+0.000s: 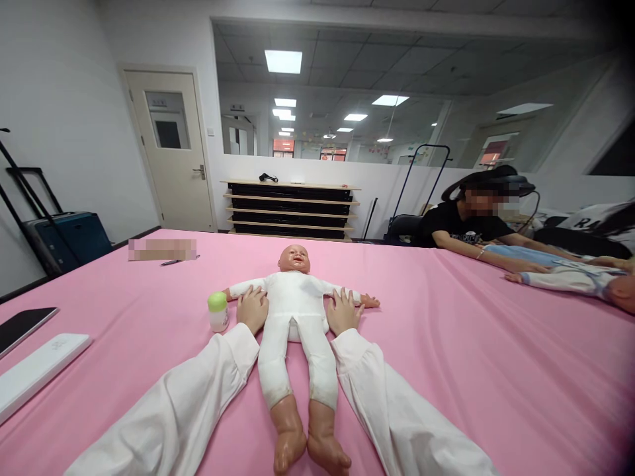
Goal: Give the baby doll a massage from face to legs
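Note:
A baby doll [292,317] in a white bodysuit lies on its back on a pink-covered table [446,370], its plastic head, hands and feet bare. My left hand [253,309] rests on the doll's arm near the shoulder, fingers spread. My right hand [343,312] lies flat on the other arm, close to the doll's side. Both white sleeves reach towards me on either side of the legs. A small bottle with a green cap [217,312] stands just left of my left hand.
A white pad [40,373] and a dark tablet [22,328] lie at the left edge. A pen [178,261] lies by a blurred packet [162,249]. At the right, a person [471,221] leans over a second doll [575,281]. A shelf unit [290,208] stands beyond the table.

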A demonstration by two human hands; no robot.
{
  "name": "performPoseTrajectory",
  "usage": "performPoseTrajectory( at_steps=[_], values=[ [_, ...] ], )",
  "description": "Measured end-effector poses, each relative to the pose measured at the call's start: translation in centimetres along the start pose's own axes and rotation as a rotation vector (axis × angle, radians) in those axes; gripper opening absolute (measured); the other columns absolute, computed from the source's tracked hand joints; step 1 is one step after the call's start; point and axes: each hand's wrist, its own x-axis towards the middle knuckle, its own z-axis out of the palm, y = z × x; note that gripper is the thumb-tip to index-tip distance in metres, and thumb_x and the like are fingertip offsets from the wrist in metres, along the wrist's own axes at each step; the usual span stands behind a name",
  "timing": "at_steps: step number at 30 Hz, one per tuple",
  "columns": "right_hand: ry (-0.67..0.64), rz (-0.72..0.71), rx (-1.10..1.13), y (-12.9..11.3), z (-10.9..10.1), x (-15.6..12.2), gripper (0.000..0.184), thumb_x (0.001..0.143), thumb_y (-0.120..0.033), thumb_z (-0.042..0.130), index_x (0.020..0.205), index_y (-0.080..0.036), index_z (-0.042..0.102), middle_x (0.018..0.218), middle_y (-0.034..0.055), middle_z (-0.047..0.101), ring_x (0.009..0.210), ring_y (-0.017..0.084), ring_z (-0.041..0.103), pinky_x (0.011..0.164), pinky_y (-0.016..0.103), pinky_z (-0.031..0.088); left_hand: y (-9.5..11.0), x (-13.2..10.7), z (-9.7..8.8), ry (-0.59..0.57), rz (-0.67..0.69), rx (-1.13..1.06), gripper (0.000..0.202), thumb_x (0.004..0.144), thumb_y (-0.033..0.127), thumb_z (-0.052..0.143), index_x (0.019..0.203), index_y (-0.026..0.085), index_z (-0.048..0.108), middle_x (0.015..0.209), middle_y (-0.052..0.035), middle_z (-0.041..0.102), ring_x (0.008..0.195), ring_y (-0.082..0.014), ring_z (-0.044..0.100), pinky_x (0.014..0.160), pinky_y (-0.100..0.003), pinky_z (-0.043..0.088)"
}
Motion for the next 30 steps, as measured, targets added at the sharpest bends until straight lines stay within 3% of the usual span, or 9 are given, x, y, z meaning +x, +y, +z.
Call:
performPoseTrajectory(
  at_steps=[5,13,24,30],
  values=[
    [0.064,0.047,-0.048,1.5,-0.2,0.6,0.045,0.089,-0.027,0.029,0.131,-0.022,0.046,0.145,0.0044,0.030,0.136,0.028,0.019,0.106,0.061,0.006,-0.3,-0.2,-0.5,0.093,-0.005,0.124,0.045,0.080,0.019,0.036,0.122,0.020,0.054,0.139,-0.0032,0.041,0.133,-0.0187,0.029,0.111,-0.041,0.022],
    [0.093,0.242,-0.019,3.9,-1.1,0.9,0.046,0.089,-0.025,0.029,0.132,-0.031,0.044,0.146,0.0067,0.027,0.137,0.028,0.016,0.105,0.059,0.010,-1.2,-0.9,-0.4,0.085,-0.020,0.255,0.056,0.079,0.019,0.036,0.135,0.014,0.040,0.146,-0.0085,0.027,0.137,-0.0279,0.017,0.111,-0.056,0.005],
    [0.065,0.264,0.002,3.6,-1.2,-0.2,0.054,0.084,-0.021,0.039,0.138,-0.028,0.034,0.149,0.0112,0.018,0.139,0.024,0.007,0.105,0.058,0.009,-1.1,-1.7,-0.9,0.065,-0.074,0.311,0.062,0.078,0.022,0.036,0.137,0.001,0.033,0.147,-0.0171,0.022,0.138,-0.0301,0.015,0.113,-0.047,0.011],
    [0.048,0.339,0.038,4.2,-1.7,-0.5,0.056,0.085,-0.020,0.038,0.140,-0.026,0.029,0.148,0.0142,0.018,0.137,0.028,0.015,0.105,0.057,0.013,-1.4,-2.2,-1.4,0.053,-0.130,0.299,0.065,0.078,0.023,0.036,0.138,-0.001,0.028,0.148,-0.0178,0.018,0.138,-0.0297,0.013,0.113,-0.044,0.013]
  ],
)
